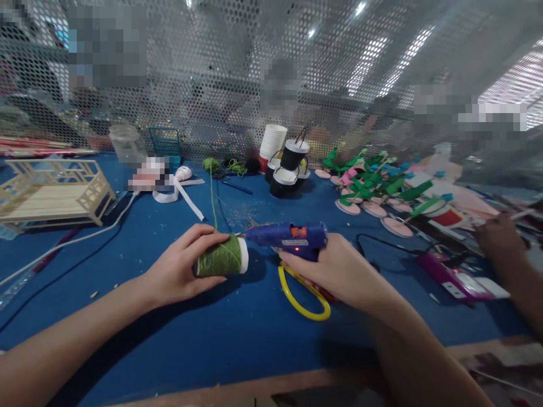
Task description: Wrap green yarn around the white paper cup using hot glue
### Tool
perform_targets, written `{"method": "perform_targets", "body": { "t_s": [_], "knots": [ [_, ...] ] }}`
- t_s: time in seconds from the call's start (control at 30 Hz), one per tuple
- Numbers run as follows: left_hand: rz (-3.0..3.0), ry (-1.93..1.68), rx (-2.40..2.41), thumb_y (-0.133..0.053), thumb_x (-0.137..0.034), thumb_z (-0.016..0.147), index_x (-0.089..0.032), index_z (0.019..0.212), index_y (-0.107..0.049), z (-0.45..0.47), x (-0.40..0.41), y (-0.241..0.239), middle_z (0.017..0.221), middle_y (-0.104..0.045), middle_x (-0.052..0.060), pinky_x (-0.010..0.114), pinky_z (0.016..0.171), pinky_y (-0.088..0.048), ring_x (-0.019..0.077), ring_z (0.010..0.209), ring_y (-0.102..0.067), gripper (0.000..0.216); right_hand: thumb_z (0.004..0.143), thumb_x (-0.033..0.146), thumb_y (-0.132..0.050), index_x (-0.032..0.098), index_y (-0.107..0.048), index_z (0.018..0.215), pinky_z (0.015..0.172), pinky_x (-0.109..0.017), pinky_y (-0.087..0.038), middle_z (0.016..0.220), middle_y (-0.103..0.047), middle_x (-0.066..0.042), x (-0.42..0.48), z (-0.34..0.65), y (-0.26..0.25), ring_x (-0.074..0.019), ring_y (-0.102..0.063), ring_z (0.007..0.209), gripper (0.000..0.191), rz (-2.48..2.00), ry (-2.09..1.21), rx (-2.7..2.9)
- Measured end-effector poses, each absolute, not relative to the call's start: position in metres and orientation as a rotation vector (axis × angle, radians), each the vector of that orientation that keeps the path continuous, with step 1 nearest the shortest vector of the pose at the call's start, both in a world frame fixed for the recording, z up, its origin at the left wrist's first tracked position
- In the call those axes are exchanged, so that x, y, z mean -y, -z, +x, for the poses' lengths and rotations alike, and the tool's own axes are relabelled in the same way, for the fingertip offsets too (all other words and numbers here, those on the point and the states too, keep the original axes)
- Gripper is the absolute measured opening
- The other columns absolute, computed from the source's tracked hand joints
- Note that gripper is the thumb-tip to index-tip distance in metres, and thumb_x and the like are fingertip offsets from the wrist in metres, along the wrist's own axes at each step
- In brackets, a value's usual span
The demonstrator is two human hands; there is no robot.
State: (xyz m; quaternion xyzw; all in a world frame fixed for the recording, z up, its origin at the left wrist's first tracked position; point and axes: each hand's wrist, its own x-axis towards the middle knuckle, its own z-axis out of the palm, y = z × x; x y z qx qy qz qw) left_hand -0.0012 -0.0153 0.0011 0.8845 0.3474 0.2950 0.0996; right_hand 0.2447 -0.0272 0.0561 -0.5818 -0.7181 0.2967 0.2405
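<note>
My left hand (186, 260) is wrapped round a paper cup (244, 255) lying on its side, its wall covered in green yarn (218, 261). Only a white band at the rim end shows bare. From the cup a strand of yarn runs back to a small green ball (211, 164). In my right hand (331, 271) is a blue glue gun (288, 234) with a lit red light, its nozzle pointing left at the yarn's edge by the white band. Whether the tip touches cannot be made out. Yellow-handled scissors (305, 308) lie under my right hand, partly hidden.
A small wooden bed model (55, 192) stands at left. Behind are white ribbon (186, 195), stacked white cups (274, 141) and black-wrapped cups (283, 182). Paper flowers on pink discs (373, 209) crowd the right, near a purple power strip (456, 277) and another person's hand (500, 234).
</note>
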Motion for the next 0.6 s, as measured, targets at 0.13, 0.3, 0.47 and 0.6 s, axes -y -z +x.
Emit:
{"method": "perform_targets", "body": {
  "t_s": [0.13,0.3,0.47,0.6],
  "knots": [
    [2.683,-0.862,-0.999,-0.059,-0.024,0.078,-0.018,0.122,-0.039,-0.003,0.014,-0.001,0.114,-0.045,0.013,0.040,0.091,-0.044,0.0253,0.110,-0.046,0.049,0.072,0.030,-0.053,0.019,-0.043,0.052,0.035,-0.020,-0.031,0.041,-0.045,0.006,0.025,0.242,-0.061,-0.0080,-0.040,0.035,0.025,-1.548,-0.772,2.018],
    [2.743,-0.860,-1.014,-0.058,-0.025,0.079,-0.019,0.122,-0.038,-0.005,0.013,0.000,0.115,-0.043,0.013,0.040,0.091,-0.044,0.0250,0.108,-0.047,0.048,0.069,0.029,-0.058,0.019,-0.045,0.055,0.038,-0.021,-0.035,0.041,-0.048,0.006,0.016,0.245,-0.068,-0.0094,-0.045,0.036,0.021,-1.565,-0.848,1.974],
    [2.748,-0.886,-1.045,-0.057,-0.025,0.079,-0.020,0.121,-0.037,-0.006,0.013,0.001,0.114,-0.042,0.011,0.040,0.090,-0.044,0.0246,0.107,-0.048,0.047,0.067,0.026,-0.064,0.017,-0.048,0.071,0.049,-0.023,-0.044,0.055,-0.056,0.005,-0.015,0.254,-0.057,-0.0097,-0.052,0.046,0.018,-1.479,-0.885,1.646],
    [2.771,-0.928,-1.026,-0.056,-0.025,0.078,-0.020,0.120,-0.038,-0.006,0.011,0.003,0.113,-0.043,0.011,0.040,0.090,-0.045,0.0247,0.106,-0.048,0.046,0.078,0.022,-0.055,0.013,-0.053,0.067,0.061,-0.023,-0.047,0.068,-0.062,-0.004,-0.047,0.259,-0.039,-0.0106,-0.057,0.059,0.014,-1.692,-0.805,1.609]
  ]
}}
